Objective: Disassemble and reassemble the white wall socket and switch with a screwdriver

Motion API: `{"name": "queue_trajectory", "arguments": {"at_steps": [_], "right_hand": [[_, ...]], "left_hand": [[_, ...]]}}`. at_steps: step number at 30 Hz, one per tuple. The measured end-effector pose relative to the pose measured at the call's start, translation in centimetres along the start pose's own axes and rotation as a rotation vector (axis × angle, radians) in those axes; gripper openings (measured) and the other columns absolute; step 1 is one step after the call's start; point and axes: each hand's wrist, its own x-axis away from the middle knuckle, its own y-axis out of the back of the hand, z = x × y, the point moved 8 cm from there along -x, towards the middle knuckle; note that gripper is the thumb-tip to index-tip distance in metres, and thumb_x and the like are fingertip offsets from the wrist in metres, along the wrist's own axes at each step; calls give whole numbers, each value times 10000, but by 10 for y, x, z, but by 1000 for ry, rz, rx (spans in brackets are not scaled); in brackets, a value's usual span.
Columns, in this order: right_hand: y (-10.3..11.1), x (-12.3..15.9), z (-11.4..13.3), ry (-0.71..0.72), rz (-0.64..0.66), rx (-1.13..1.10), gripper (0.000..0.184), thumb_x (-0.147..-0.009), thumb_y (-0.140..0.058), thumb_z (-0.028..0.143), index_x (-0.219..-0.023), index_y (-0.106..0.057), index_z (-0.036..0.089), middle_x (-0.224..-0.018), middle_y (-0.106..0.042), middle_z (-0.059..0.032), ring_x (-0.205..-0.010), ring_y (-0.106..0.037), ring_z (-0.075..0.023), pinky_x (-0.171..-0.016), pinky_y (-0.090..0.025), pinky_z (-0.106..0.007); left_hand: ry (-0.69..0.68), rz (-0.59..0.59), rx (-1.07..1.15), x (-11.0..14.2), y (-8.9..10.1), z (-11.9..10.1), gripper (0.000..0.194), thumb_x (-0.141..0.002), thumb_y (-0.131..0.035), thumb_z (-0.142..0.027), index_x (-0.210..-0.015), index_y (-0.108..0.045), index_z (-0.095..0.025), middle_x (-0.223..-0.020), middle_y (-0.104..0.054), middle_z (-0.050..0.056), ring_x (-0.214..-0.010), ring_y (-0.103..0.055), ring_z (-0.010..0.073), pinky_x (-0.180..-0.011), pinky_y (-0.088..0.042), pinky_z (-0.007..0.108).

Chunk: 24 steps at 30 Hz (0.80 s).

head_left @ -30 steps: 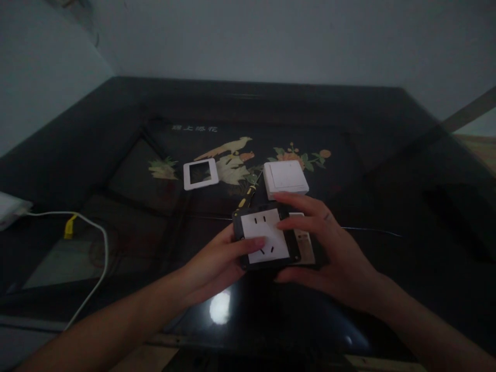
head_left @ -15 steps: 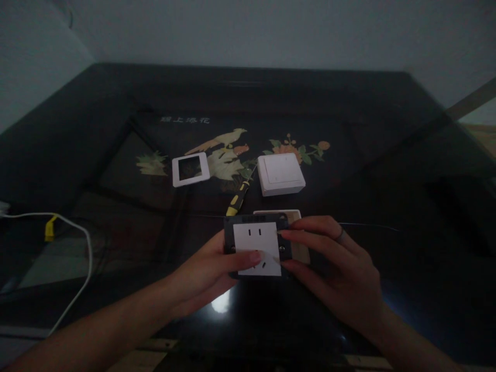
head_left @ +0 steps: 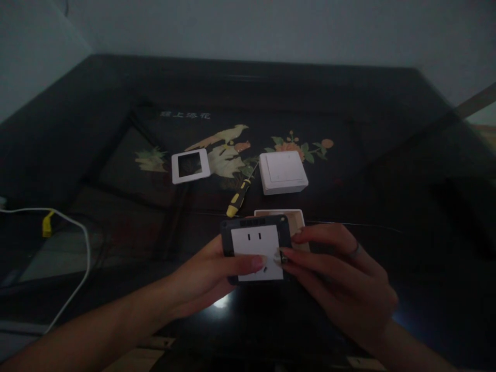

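Your right hand (head_left: 351,281) has shifted down to the side screw (head_left: 284,257) of the socket (head_left: 251,245), pinch unclear; your left hand (head_left: 211,271) grips it toward the surface's (head_left: 372,181) near edge.

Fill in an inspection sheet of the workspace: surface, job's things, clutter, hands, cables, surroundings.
Surface: dark, glossy table with bird-and-flower inlay and a glare spot near the front.
Job's things: socket module, face towards the camera; white frame, left of the screwdriver; open white box, partly hidden behind the module.
Clutter: white switch unit, right of the screwdriver.
Hands: left hand grips the socket module, thumb across its face; right hand touches its right edge.
Cables: white cable with yellow tag at left; thin pale line at right, wire or seam unclear.
Surroundings: pale wall behind; dim lighting.
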Motion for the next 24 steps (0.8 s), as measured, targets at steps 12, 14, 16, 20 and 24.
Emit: {"name": "queue_trajectory", "arguments": {"at_steps": [12,14,16,20,24], "right_hand": [[1,1,12,123,138,-20,341,-791,-668,74,-1036,-667,311,-949,-755,-21,-869,-729,-232,-697,-622,-381],[3,-1,5,4,106,-213,343,-800,-646,56,-1031,-643,310,-993,-769,-11,-873,-739,-208,-707,-626,-348],[6,-1,-15,-241,-3,-436,277,-851,-613,73,-998,-645,305,-940,-772,9,-803,-738,-163,-678,-621,-293],[-8,13,-57,-763,-90,-820,82,-905,-626,260,-938,-700,269,-679,-681,27,-512,-623,-109,-411,-487,-196],[-24,27,-74,-1045,-11,-921,195,-808,-736,362,-957,-747,236,-632,-592,29,-480,-516,-85,-385,-396,-177]], "left_hand": [[16,-6,-122,0,4,5,476,-655,-894,-223,-1074,-673,-182,-1053,-757,72,-1007,-695,245,-929,-496,383],[-37,-14,-153,0,4,0,576,-661,-890,-217,-1162,-606,-212,-1064,-744,58,-1004,-694,244,-895,-512,376],[-82,-37,-182,0,5,-8,678,-649,-893,-192,-1222,-534,-243,-1088,-728,45,-997,-691,232,-871,-519,363],[-141,-71,-265,1,10,-21,689,-614,-898,-155,-1192,-531,-226,-1078,-717,41,-1032,-676,244,-899,-510,366],[-201,21,-348,-1,5,-28,653,-620,-885,-143,-1192,-573,-196,-1152,-713,88,-1140,-646,290,-974,-490,395]]}}
